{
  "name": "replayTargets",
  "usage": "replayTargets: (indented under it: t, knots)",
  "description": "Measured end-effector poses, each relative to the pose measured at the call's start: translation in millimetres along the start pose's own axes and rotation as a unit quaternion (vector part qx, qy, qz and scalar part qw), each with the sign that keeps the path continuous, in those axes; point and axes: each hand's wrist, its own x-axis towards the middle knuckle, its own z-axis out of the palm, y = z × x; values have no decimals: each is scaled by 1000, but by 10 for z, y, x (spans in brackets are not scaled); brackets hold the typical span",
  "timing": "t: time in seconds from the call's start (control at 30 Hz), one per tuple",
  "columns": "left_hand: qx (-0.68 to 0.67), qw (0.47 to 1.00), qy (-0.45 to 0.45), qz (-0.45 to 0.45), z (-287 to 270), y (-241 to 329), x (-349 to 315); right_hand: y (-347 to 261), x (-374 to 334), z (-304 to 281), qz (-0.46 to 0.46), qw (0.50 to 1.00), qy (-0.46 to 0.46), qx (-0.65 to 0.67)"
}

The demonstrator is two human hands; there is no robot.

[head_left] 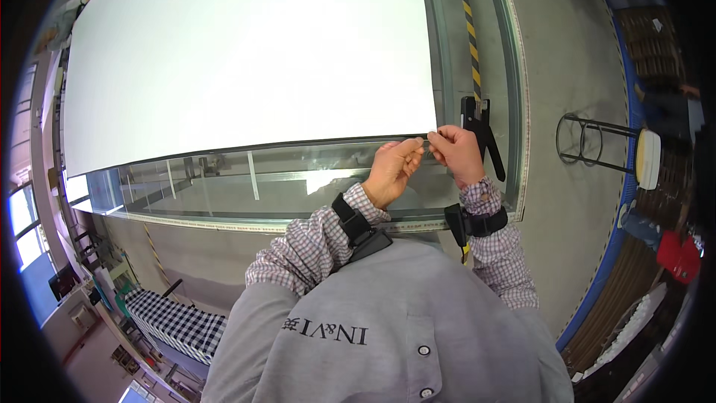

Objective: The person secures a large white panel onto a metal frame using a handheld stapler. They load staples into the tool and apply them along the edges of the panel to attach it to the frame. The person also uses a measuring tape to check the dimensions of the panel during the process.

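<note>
A large white sheet covers much of a glass-topped table. At its near right corner my two hands come together, fingertips almost touching. My right hand pinches at that corner, thumb and forefinger closed on the sheet's edge. Just to its left, my left hand also pinches, with the other fingers curled in. Whatever lies between the left fingertips is too small to make out. Black bands with small boxes are strapped around both wrists.
A metal frame with a ruled strip edges the glass tabletop. Right of my hands lies a black long-handled tool, near a yellow-black striped strip. A stool stands on the floor at right. Checked cloth hangs at lower left.
</note>
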Motion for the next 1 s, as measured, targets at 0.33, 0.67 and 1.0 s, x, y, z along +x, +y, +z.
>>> replayTargets:
  t: [0.33,0.67,1.0]
  knots:
    - [50,998,-7,26,-20,22,-32,120,-27,47,-32,998,24,52]
    - [32,999,-1,34,9,-30,-5,107,-31,51,-43,997,14,59]
    - [-14,1000,26,-1,68,30,-11,-169,-408,-268,-285,818,213,-452]
